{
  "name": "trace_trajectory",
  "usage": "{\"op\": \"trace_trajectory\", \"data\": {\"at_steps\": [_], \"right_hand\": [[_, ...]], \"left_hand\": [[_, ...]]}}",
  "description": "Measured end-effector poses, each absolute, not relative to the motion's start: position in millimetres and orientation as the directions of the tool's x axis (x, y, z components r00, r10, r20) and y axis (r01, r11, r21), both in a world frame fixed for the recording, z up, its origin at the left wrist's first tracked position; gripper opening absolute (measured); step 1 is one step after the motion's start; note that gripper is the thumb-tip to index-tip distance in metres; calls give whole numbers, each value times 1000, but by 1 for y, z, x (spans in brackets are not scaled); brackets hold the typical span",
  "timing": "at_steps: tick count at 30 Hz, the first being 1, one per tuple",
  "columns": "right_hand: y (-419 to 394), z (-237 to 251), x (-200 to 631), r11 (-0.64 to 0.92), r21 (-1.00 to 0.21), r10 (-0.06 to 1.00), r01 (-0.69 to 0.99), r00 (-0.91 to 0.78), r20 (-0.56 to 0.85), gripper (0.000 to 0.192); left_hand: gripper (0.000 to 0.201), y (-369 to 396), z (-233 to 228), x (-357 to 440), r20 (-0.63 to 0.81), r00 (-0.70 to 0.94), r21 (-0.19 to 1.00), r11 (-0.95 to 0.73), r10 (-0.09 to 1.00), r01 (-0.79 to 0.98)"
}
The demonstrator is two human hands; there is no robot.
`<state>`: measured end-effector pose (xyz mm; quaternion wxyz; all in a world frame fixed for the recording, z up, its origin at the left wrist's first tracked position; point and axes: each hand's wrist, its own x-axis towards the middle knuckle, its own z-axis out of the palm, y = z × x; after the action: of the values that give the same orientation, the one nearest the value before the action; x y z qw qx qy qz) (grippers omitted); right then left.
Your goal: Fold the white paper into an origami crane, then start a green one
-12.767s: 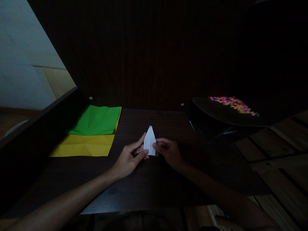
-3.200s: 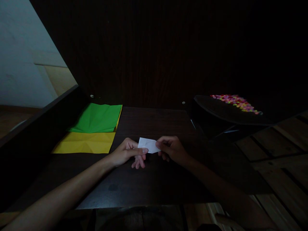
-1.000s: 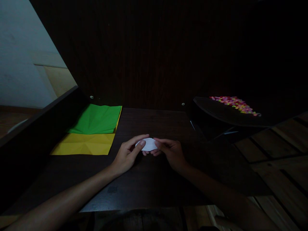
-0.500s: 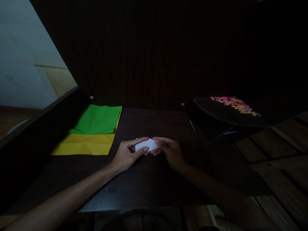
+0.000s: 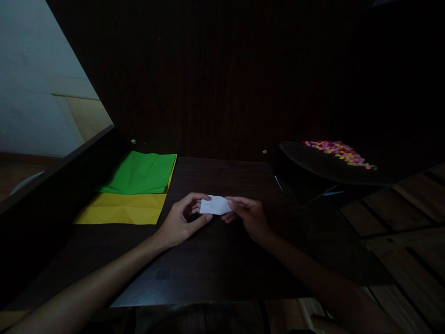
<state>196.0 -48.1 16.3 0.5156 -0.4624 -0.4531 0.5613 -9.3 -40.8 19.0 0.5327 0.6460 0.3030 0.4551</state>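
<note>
A small folded white paper (image 5: 216,205) is held between my two hands above the dark desk. My left hand (image 5: 181,220) curves around its left end, index fingertip at the upper edge and thumb at the lower edge. At the right end, my right hand (image 5: 251,218) pinches the paper, thumb on top and fingers behind and beneath. Fold lines show on the paper's face. Its right tip is partly hidden by my right thumb.
Left of my hands, a creased green sheet (image 5: 141,172) lies over a yellow sheet (image 5: 121,208) on the desk (image 5: 181,278). At right, a black bag-like object (image 5: 313,162) carries a colourful beaded strip (image 5: 342,153). A dark panel (image 5: 215,83) rises behind; a low side board (image 5: 62,171) stands left.
The paper has shifted slightly right, and more of its face shows. My left fingers have loosened from across it to its left edges. My right hand has moved slightly right with it.
</note>
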Motion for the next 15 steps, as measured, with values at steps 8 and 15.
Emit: {"op": "trace_trajectory", "data": {"at_steps": [8,15], "right_hand": [[-45,12,199,-140,-951,989,-275,-86,-120,35],[-45,11,198,-154,-942,987,-300,-96,-131,37]], "left_hand": [[34,-40,24,-14,310,407,937,-349,859,24],[26,-38,21,-14,343,354,914,-396,870,88]]}}
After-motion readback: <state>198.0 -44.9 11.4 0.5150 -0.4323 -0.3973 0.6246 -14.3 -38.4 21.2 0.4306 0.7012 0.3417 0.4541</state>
